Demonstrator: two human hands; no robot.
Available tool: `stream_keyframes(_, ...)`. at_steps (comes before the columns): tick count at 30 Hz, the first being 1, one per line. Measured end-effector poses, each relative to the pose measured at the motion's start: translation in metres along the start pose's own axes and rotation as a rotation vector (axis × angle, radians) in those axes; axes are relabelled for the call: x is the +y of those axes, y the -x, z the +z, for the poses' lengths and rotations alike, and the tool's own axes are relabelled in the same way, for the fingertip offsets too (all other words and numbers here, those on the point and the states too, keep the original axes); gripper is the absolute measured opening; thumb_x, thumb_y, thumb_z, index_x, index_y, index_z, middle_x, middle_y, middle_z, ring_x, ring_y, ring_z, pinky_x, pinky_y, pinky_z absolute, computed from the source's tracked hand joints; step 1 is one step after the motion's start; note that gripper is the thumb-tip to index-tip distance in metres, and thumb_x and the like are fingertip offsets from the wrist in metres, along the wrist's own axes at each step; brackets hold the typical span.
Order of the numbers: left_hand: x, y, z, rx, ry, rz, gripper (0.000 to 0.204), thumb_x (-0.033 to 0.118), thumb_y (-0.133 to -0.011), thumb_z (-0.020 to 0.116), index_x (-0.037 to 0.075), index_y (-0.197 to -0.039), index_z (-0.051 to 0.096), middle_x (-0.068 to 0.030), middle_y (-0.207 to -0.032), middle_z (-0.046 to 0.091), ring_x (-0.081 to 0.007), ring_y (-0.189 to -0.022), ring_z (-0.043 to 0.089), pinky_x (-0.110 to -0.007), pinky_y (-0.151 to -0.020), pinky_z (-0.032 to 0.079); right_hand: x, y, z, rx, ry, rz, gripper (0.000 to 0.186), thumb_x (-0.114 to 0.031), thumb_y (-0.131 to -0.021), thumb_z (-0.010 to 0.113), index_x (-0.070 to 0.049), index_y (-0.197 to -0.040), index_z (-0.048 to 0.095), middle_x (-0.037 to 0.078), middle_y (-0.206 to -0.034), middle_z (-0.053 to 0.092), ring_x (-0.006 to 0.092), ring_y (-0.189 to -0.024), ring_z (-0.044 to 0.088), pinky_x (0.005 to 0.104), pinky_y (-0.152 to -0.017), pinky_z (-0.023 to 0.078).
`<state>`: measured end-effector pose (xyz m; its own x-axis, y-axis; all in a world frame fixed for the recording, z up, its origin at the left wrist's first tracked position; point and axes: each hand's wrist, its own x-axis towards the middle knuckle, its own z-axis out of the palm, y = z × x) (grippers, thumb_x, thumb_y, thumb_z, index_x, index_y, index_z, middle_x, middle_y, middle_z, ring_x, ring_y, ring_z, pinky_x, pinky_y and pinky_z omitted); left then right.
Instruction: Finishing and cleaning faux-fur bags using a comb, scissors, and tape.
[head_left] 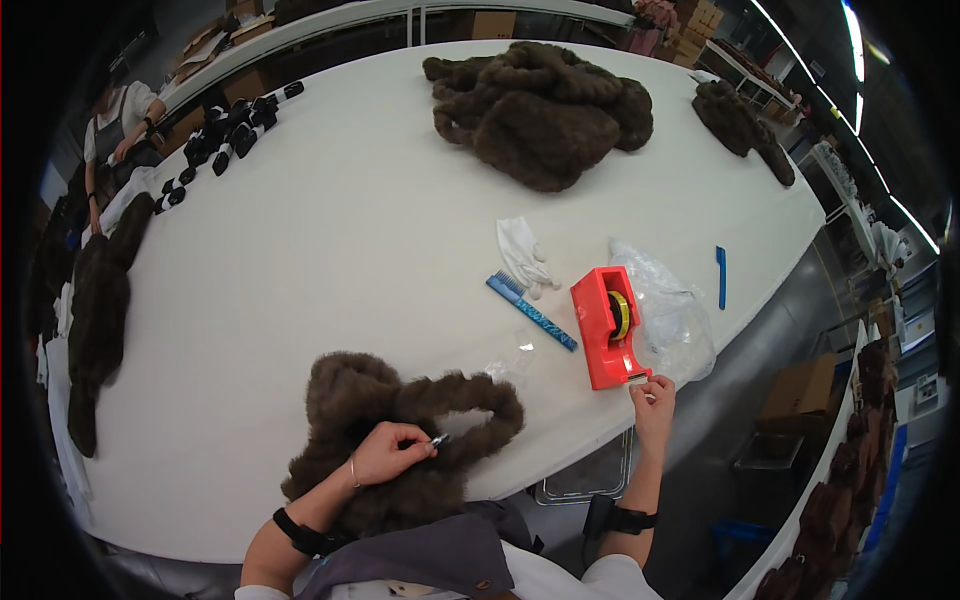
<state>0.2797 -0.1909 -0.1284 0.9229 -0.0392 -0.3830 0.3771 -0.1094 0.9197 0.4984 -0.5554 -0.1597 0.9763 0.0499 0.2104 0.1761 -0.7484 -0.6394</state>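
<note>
A dark brown fur piece [340,400] with a loop-shaped strip lies at the table's near edge. Over it rests my left hand [393,453], its thumb and fingers closed on a small shiny metal piece [440,440] whose kind I cannot make out. My right hand [655,398] pinches the clear tape end [640,380] at the cutting edge of a red tape dispenser [594,330]. A yellow-rimmed roll [619,315] sits in the dispenser. Left of it lies a blue comb [533,312], with a crumpled white glove or cloth [520,250] just beyond.
Clear plastic bags [665,310] and a blue pen-like tool [721,278] lie right of the dispenser. Brown fur pieces [545,130] are heaped at the far side. Black-and-white bundles [230,130] lie far left, near a co-worker [125,125] handling another fur piece [100,310].
</note>
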Motion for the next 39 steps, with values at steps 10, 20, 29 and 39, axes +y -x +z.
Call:
stream_keyframes(10,0.006,-0.001,0.007,0.095,-0.092,0.066,0.016,0.014,-0.082,0.060,0.000,-0.084,0.067,-0.0057,-0.076,0.065,-0.0083,-0.068,0.057,-0.024,-0.062,0.045,0.014,0.029,0.009,-0.194,-0.139,0.171,0.007,-0.002,-0.077,0.061,0.003,-0.074,0.057,0.011,-0.097,0.057,0.0198,-0.083,0.058,0.0282,-0.066,0.048)
stream_keyframes(20,0.011,0.003,0.017,0.295,-0.232,0.216,0.013,0.012,-0.077,0.062,-0.001,-0.078,0.063,-0.0107,-0.070,0.059,-0.0217,-0.060,0.058,-0.030,-0.056,0.045,-0.192,0.099,0.074,-0.945,-0.716,0.010,0.017,-0.009,-0.081,0.066,0.001,-0.072,0.057,-0.001,-0.073,0.048,0.0049,-0.066,0.042,0.0197,-0.056,0.032)
stream_keyframes(29,-0.003,0.002,0.008,0.144,0.071,0.085,0.014,0.011,-0.084,0.060,-0.001,-0.086,0.065,-0.0045,-0.074,0.062,-0.0099,-0.069,0.056,-0.025,-0.063,0.045,-0.181,0.098,0.089,-0.975,-0.730,-0.018,0.011,-0.007,-0.078,0.068,0.002,-0.075,0.062,0.000,-0.068,0.051,0.0040,-0.059,0.044,0.0191,-0.051,0.034)
stream_keyframes(39,-0.009,0.000,-0.009,-0.108,0.272,0.022,0.018,0.017,-0.087,0.060,0.001,-0.090,0.067,0.0000,-0.078,0.063,-0.0044,-0.075,0.053,-0.020,-0.070,0.043,-0.193,0.106,0.100,-0.871,-0.839,-0.100,0.006,0.000,-0.079,0.063,0.003,-0.084,0.062,0.003,-0.078,0.055,0.0066,-0.064,0.051,0.0193,-0.053,0.040)
